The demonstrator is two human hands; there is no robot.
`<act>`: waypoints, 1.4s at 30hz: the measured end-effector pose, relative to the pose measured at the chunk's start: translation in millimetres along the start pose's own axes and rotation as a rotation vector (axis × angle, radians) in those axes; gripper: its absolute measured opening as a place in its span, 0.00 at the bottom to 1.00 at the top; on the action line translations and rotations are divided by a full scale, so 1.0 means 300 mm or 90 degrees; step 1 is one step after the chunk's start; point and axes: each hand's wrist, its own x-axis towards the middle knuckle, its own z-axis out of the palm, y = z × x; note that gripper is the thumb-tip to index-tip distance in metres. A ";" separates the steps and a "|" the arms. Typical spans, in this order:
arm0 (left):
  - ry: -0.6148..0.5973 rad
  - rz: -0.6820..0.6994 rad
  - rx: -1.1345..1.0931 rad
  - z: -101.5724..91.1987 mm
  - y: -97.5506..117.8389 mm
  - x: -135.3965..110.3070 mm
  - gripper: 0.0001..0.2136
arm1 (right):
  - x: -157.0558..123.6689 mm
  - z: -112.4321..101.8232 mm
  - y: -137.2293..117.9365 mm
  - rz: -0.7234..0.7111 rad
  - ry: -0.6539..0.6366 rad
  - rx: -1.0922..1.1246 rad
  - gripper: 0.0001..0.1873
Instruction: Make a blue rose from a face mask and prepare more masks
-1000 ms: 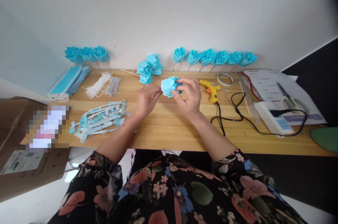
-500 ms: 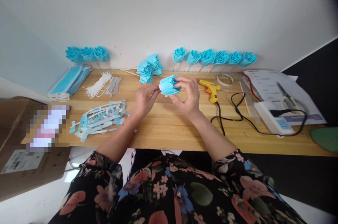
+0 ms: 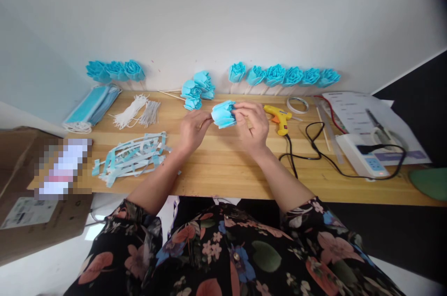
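Observation:
A blue artificial flower (image 3: pixel 223 114), its petals like face-mask fabric, lies sideways in the air over the middle of the table. My left hand (image 3: pixel 193 131) pinches it at its base on the left; any stem there is hidden by the fingers. At the flower's open end, my right hand (image 3: pixel 254 127) has its fingertips drawn together on the petal edges. Just behind the hands, several similar flowers (image 3: pixel 198 90) lie in a cluster with thin sticks for stems. Nearest my right hand on the far side is a yellow glue gun (image 3: pixel 279 118).
Blue masks (image 3: pixel 92 106), white ear loops (image 3: pixel 131 112), grey strips (image 3: pixel 150 114) and cut scraps (image 3: pixel 131 158) lie left. More flowers (image 3: pixel 275 75) lean on the wall. Right are a tape roll (image 3: pixel 298 105), black cable (image 3: pixel 316 154), power strip (image 3: pixel 363 158) and scissors (image 3: pixel 382 133) on paper.
My right hand has slid slightly right along the flower, from spread around its side to gathered fingertips at the petal edges. My left hand keeps its hold at the base.

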 end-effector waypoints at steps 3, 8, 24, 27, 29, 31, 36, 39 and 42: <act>0.012 -0.021 -0.001 -0.004 -0.006 0.001 0.11 | 0.003 -0.008 -0.002 0.031 0.032 0.022 0.09; 0.023 -0.039 -0.022 -0.006 -0.005 0.001 0.10 | 0.002 -0.004 -0.001 -0.026 -0.021 0.005 0.10; -0.005 -0.004 -0.021 0.000 -0.001 0.002 0.10 | 0.000 -0.002 -0.009 0.011 0.012 0.004 0.04; 0.004 -0.022 -0.005 -0.005 -0.006 0.005 0.11 | 0.004 -0.012 -0.006 0.041 0.040 0.011 0.09; 0.011 -0.028 -0.006 -0.008 -0.009 0.006 0.11 | 0.006 -0.015 -0.003 0.021 0.039 0.014 0.10; 0.012 -0.029 -0.012 -0.009 -0.010 0.006 0.11 | 0.006 -0.014 0.001 -0.011 0.013 0.004 0.10; 0.003 -0.025 -0.014 0.001 -0.007 0.001 0.10 | -0.005 0.010 -0.006 -0.034 -0.054 -0.041 0.16; -0.003 -0.011 -0.012 0.010 -0.001 -0.003 0.11 | -0.011 0.023 -0.014 -0.022 -0.060 -0.038 0.18; -0.005 -0.001 -0.013 0.013 0.005 -0.004 0.10 | -0.013 0.026 -0.017 -0.027 -0.045 -0.037 0.13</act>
